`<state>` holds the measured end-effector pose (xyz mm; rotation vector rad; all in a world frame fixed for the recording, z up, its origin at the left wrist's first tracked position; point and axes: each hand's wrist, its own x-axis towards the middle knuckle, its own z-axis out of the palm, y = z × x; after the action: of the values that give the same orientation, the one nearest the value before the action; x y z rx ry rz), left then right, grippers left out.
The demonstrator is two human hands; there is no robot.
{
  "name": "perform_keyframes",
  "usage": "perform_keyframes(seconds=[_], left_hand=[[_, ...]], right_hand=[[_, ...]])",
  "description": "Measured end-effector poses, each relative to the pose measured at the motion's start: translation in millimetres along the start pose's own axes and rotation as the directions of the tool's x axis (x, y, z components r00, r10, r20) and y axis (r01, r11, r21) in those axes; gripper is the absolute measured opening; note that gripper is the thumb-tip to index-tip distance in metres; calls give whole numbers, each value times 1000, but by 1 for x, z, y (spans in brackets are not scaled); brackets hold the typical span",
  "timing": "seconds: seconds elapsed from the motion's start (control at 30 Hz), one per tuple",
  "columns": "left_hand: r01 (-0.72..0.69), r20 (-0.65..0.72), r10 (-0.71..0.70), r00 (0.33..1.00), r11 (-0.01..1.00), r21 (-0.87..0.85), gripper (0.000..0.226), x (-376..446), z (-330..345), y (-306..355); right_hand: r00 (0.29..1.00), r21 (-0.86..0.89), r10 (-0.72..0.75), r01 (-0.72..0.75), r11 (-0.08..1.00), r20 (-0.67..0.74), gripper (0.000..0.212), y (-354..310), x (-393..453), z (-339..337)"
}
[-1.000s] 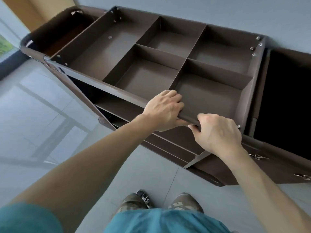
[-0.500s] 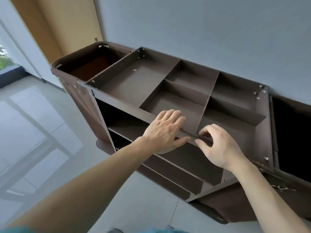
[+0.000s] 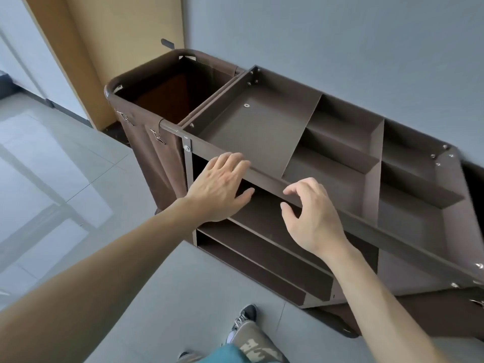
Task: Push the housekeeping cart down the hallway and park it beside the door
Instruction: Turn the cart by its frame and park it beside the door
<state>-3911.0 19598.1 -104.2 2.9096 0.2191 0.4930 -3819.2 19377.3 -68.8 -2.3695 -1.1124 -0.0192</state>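
Reaching hands (image 3: 264,203), fingers spread, over cart (image 3: 340,163)

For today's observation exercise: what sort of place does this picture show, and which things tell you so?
Probably a hotel or similar corridor: a brown housekeeping cart with a linen bag stands against a plain wall beside a wooden door, on a glossy tiled floor.

Floor (image 3: 65,158): pale grey glossy tiles, thin grout lines, window glare across the left side. Standing directly on it, I see the brown housekeeping cart (image 3: 327,163), set along the grey wall (image 3: 340,43), and one sneaker (image 3: 245,319) near the bottom edge.
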Motion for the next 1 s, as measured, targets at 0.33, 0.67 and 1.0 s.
perform_keyframes(seconds=[0.33,0.67,1.0], left_hand=[[84,21,-86,996,993,84,62,13,-22,-120],[165,172,-187,967,977,137,81,30,-47,-220],[-30,278,-21,960,983,179,74,67,-17,-275]], right_hand=[[994,116,-104,109,987,-42,12,-49,120,65],[981,221,-189,175,959,46,21,-121,227,122],[990,124,-82,68,990,113,42,-122,238,144]])
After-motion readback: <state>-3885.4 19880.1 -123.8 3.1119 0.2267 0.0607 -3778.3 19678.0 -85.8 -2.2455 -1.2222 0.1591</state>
